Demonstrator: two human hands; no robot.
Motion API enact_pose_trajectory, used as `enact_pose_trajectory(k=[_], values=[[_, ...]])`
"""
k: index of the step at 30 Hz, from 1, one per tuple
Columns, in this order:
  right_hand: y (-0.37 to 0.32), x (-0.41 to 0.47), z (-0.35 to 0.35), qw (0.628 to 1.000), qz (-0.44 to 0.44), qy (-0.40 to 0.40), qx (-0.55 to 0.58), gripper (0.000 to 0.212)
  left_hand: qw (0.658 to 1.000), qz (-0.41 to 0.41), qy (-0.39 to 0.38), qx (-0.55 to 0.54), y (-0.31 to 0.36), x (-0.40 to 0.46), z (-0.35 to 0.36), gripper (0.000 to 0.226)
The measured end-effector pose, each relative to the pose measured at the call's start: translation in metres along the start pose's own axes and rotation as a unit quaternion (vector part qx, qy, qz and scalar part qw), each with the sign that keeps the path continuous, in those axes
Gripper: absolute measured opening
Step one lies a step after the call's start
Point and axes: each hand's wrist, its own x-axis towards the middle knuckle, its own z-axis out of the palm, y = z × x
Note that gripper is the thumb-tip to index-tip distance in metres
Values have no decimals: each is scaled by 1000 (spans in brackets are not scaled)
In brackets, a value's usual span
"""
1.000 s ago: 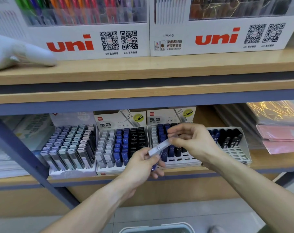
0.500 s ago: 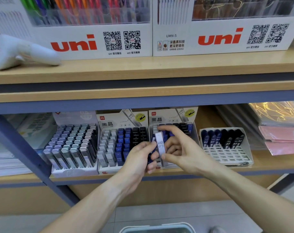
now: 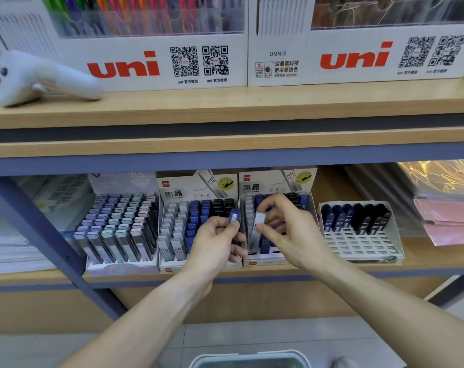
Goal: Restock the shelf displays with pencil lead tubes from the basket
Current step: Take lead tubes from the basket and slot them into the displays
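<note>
Head view shows the right hand (image 3: 286, 229) pinching a clear grey lead tube (image 3: 256, 229) upright over the third display box (image 3: 278, 261), seemingly about to slot it into a front row, while the left hand (image 3: 215, 243) grips a blue tube (image 3: 234, 216) in reserve just beside it. By my reading the restock is mid-way: the two left boxes look nearly full, the white tray (image 3: 358, 245) on the right has many empty slots, and the basket (image 3: 249, 359) below sits at the frame's edge, its contents unclear.
</note>
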Motion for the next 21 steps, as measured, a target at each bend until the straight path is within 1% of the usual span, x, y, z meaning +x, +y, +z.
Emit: enact_pose_trajectory(k=[4,7,15,21], values=[[7,0,9,994,-61,-25,-91,30,1000,-2,6,2,-1,-1,-1,11],[10,-2,12,987,-78,-42,-137,29,1000,-6,1,-3,-2,-2,-2,12],[10,-1,13,981,-94,-52,-165,28,1000,-16,5,-9,3,-6,-7,15],[12,3,9,981,-80,-64,-166,27,999,-27,5,-38,7,-12,-8,13]])
